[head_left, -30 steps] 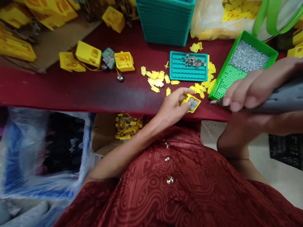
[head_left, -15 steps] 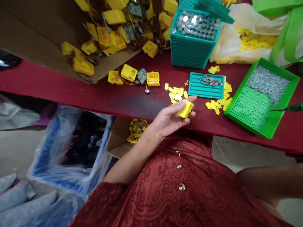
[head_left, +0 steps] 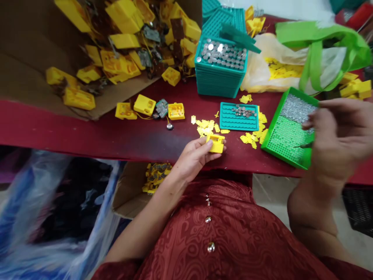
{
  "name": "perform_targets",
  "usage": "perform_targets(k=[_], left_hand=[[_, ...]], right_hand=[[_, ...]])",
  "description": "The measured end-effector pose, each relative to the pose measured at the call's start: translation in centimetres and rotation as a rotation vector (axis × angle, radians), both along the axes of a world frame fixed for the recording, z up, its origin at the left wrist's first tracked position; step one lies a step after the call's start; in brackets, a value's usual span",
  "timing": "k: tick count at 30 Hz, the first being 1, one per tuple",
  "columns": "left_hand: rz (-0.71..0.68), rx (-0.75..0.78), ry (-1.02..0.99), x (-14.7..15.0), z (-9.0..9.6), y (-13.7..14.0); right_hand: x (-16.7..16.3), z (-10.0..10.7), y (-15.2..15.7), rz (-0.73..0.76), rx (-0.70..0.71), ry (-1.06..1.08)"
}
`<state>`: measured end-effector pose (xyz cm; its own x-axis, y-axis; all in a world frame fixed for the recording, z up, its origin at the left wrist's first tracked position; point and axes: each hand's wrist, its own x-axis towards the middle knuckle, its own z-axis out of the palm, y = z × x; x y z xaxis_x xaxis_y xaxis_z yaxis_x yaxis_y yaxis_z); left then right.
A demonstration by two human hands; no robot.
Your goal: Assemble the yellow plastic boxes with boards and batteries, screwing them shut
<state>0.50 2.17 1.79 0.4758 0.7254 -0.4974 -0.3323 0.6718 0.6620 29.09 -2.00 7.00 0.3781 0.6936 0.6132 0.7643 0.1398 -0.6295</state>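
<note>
My left hand (head_left: 201,151) grips a small yellow plastic case (head_left: 216,144) by its sides, hollow side partly showing, above the front of the table. My right hand (head_left: 339,142) is closed around a screwdriver (head_left: 305,146); only its dark, thin tip end shows, over the green tray (head_left: 269,139). The hand hides the handle and the tray's right side. Small grey screws (head_left: 298,107) fill the tray's far part. Between the hands lie loose yellow flat pieces (head_left: 205,126) and a teal ridged tray (head_left: 239,123) with several small silver discs (head_left: 243,112).
A stack of teal trays (head_left: 220,79) stands at the back, topped with silver discs. At left, a cardboard box (head_left: 116,97) holds yellow cases with wires. Opened yellow cases (head_left: 145,104) lie before it. A plastic bag (head_left: 256,72) sits behind the green tray. Below are a lined blue crate (head_left: 109,190) and another carton (head_left: 128,198).
My right hand has come into view with the screwdriver, its tip now further over the green tray. The yellow case has turned in my left hand. The whole view has shifted.
</note>
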Motion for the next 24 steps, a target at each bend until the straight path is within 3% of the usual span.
perform_targets(k=[3, 7, 13, 18, 24], left_hand=[[-0.017, 0.011, -0.009, 0.0, -0.1, 0.3], [-0.005, 0.012, -0.017, 0.1, -0.2, 0.4], [-0.005, 0.054, 0.009, 0.3, -0.8, 0.4], [-0.017, 0.056, 0.035, 0.5, -1.1, 0.4], [0.018, 0.031, -0.003, 0.6, -1.3, 0.5]], right_hand=[[-1.1, 0.3, 2.0, 0.125, -0.064, -0.042], [-1.4, 0.1, 4.3, 0.216, -0.306, -0.209], [-1.0, -3.6, 6.8, 0.198, -0.562, -0.386], [-1.3, -6.7, 8.2, 0.158, -0.676, -0.474], [-0.8, -7.5, 8.8, 0.149, -0.733, -0.487]])
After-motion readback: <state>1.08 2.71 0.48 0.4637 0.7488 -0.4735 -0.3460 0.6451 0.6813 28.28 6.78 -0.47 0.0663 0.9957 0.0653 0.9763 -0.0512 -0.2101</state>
